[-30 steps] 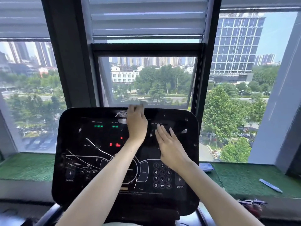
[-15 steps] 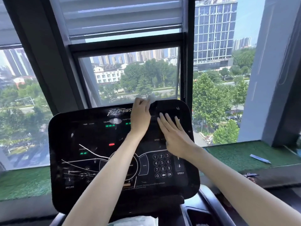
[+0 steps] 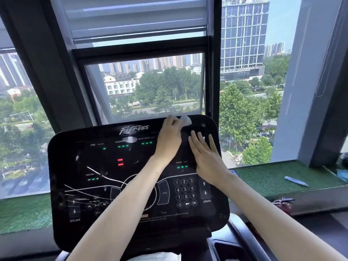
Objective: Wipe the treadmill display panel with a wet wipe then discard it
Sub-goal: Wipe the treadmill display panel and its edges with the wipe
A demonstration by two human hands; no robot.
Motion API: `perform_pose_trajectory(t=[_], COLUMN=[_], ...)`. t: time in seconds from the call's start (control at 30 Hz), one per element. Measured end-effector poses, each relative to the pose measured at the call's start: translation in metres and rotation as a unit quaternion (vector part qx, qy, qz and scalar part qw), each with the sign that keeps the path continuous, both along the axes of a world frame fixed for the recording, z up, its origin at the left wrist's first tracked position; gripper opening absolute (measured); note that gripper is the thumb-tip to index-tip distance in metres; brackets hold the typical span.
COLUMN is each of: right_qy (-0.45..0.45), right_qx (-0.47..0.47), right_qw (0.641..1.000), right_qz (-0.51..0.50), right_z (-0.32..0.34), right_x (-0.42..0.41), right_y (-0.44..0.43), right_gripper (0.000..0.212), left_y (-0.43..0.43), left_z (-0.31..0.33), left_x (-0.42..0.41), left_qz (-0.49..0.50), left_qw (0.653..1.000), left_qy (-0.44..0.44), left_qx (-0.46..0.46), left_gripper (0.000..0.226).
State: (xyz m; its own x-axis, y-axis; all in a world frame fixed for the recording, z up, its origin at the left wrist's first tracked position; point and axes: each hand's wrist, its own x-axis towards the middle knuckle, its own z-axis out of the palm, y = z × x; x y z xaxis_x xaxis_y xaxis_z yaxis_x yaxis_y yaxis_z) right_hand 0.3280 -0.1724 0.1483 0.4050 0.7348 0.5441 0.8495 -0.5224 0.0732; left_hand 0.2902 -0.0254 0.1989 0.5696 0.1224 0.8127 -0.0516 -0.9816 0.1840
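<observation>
The black treadmill display panel (image 3: 105,166) fills the lower middle of the head view, with lit green and red readouts and a number keypad. My left hand (image 3: 169,136) lies flat near the panel's top right edge and presses a white wet wipe (image 3: 186,120) against it; part of the wipe sticks out past my fingers. My right hand (image 3: 206,155) rests flat on the panel just right of the left, fingers spread and straight, holding nothing.
A ledge of green artificial turf (image 3: 263,178) runs under the windows on both sides. A small white-blue stick (image 3: 296,181) lies on it at the right, with a dark red object (image 3: 282,202) below. A white cloth (image 3: 160,257) shows under the panel.
My left hand slid the wipe to the right along the panel's top edge, toward the top right corner. My right hand moved right with it. The camera view shifted right.
</observation>
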Motion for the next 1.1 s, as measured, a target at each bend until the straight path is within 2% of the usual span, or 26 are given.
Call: perform_pose_trajectory(t=[0.03, 0.07, 0.17, 0.2, 0.27, 0.3, 0.33, 0.37, 0.47, 0.5, 0.6, 0.63, 0.67, 0.73, 0.77, 0.8, 0.87, 0.9, 0.93, 1.03, 1.1], right_qy=[-0.002, -0.001, 0.016, 0.021, 0.020, 0.017, 0.016, 0.015, 0.002, -0.001, 0.001, 0.003, 0.005, 0.016, 0.023, 0.029, 0.033, 0.034, 0.034, 0.040, 0.049], right_qx=[0.005, 0.009, 0.016, 0.018, 0.022, 0.023, 0.022, 0.023, 0.037, 0.038, 0.036, 0.034, 0.031, 0.024, 0.023, 0.024, 0.022, 0.018, 0.015, 0.024, 0.012], right_qw=[1.000, 1.000, 1.000, 1.000, 0.999, 0.999, 1.000, 1.000, 0.999, 0.999, 0.999, 0.999, 0.999, 0.999, 0.999, 0.999, 0.999, 0.999, 0.999, 0.998, 0.998], right_qz=[0.003, 0.004, 0.009, 0.010, 0.012, 0.014, 0.016, 0.016, 0.011, 0.009, 0.004, 0.005, 0.008, 0.014, 0.017, 0.019, 0.022, 0.022, 0.023, 0.029, 0.028], right_z=[-0.001, -0.001, -0.003, -0.004, -0.004, -0.004, -0.005, -0.006, -0.010, -0.010, -0.009, -0.008, -0.006, -0.004, -0.003, -0.003, -0.002, -0.002, -0.002, -0.002, 0.000], right_x=[0.001, 0.001, 0.000, 0.000, 0.001, 0.002, 0.003, 0.005, 0.007, 0.007, 0.008, 0.009, 0.008, 0.006, 0.005, 0.005, 0.006, 0.007, 0.007, 0.007, 0.005], right_y=[0.000, 0.000, 0.001, 0.001, 0.000, 0.000, 0.000, 0.000, 0.004, 0.005, 0.004, 0.003, 0.002, 0.000, 0.000, -0.001, -0.001, -0.001, -0.002, -0.002, -0.003], right_gripper=[0.082, 0.083, 0.084, 0.084, 0.084, 0.084, 0.084, 0.084, 0.084, 0.084, 0.084, 0.085, 0.085, 0.084, 0.084, 0.084, 0.085, 0.085, 0.085, 0.085, 0.084], left_y=[0.001, 0.005, 0.013, 0.011, 0.004, 0.003, 0.007, 0.013, 0.018, 0.013, -0.007, -0.005, -0.001, 0.003, 0.001, -0.003, -0.012, -0.011, -0.008, -0.005, -0.015], left_z=[0.001, 0.004, 0.012, 0.013, 0.008, 0.006, 0.008, 0.011, 0.027, 0.028, 0.011, 0.010, 0.011, 0.018, 0.018, 0.018, 0.011, 0.010, 0.013, 0.020, 0.014], left_x=[-0.001, 0.000, -0.001, -0.001, 0.003, 0.004, 0.004, 0.006, 0.005, 0.005, 0.005, 0.006, 0.009, 0.010, 0.010, 0.011, 0.013, 0.014, 0.016, 0.018, 0.018], left_qz=[-0.023, -0.021, 0.061, 0.068, 0.026, -0.008, -0.029, -0.025, 0.048, 0.050, -0.038, -0.052, -0.042, 0.029, 0.049, 0.049, -0.016, -0.036, -0.039, 0.023, -0.003], left_qw=[0.999, 0.999, 0.980, 0.978, 0.999, 0.999, 0.996, 0.997, 0.994, 0.993, 0.994, 0.990, 0.994, 0.998, 0.995, 0.996, 0.998, 0.994, 0.996, 0.998, 0.999], left_qy=[0.026, 0.024, -0.088, -0.095, -0.015, 0.030, 0.055, 0.057, -0.032, -0.042, 0.065, 0.079, 0.070, -0.013, -0.036, -0.020, 0.042, 0.061, 0.060, -0.018, 0.027], left_qx=[0.028, 0.018, -0.169, -0.172, -0.044, 0.026, 0.057, 0.048, -0.097, -0.095, 0.080, 0.106, 0.074, -0.053, -0.085, -0.068, 0.053, 0.081, 0.051, -0.052, 0.030], left_gripper=[0.034, 0.032, 0.026, 0.026, 0.029, 0.032, 0.034, 0.032, 0.026, 0.026, 0.030, 0.032, 0.029, 0.021, 0.021, 0.022, 0.028, 0.030, 0.028, 0.023, 0.025])
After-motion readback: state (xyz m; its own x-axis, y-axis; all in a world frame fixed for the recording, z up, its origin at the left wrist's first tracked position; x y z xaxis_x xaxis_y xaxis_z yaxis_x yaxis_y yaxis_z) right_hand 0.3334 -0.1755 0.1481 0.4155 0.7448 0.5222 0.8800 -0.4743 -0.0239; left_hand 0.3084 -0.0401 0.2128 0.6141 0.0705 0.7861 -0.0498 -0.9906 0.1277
